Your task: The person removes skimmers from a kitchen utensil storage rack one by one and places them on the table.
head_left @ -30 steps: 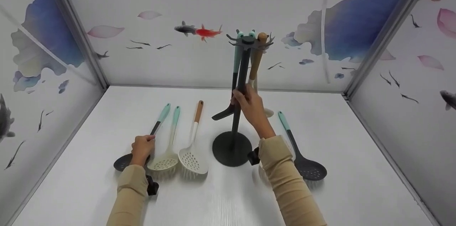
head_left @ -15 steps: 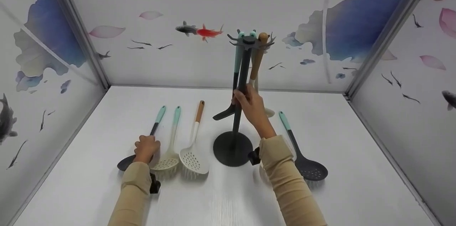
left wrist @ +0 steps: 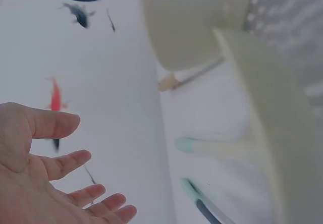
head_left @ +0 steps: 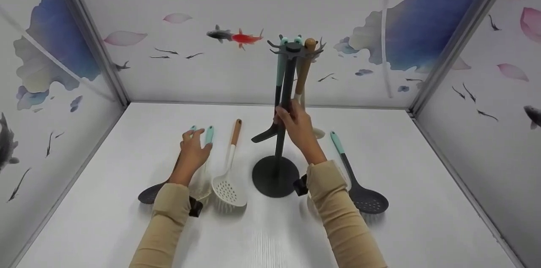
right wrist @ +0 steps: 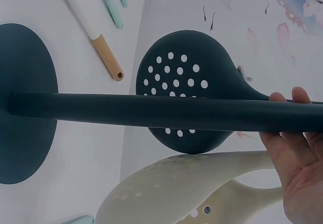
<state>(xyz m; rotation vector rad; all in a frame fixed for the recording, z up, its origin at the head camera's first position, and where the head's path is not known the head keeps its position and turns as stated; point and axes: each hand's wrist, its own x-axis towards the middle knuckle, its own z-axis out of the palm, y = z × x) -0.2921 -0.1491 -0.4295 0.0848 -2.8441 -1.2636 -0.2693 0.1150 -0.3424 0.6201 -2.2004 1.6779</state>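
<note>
My right hand grips the pole of a black utensil stand. From its top hooks hang a black slotted skimmer with a mint handle, a wooden-handled utensil and cream ones. My left hand, fingers spread and holding nothing, is over a cream skimmer with a mint handle, partly hiding it. Left of that hand lies a black skimmer, its handle mostly covered. The left wrist view shows the open left palm apart from any utensil.
A white skimmer with a wooden handle lies left of the stand's base. To the right lies another black skimmer with a mint handle. A pale object is mostly hidden under the right forearm. Printed walls enclose the white table.
My left hand has let go of the left black skimmer, which lies on the table, and has moved right and forward over the cream skimmer. The right hand keeps its grip on the pole.
</note>
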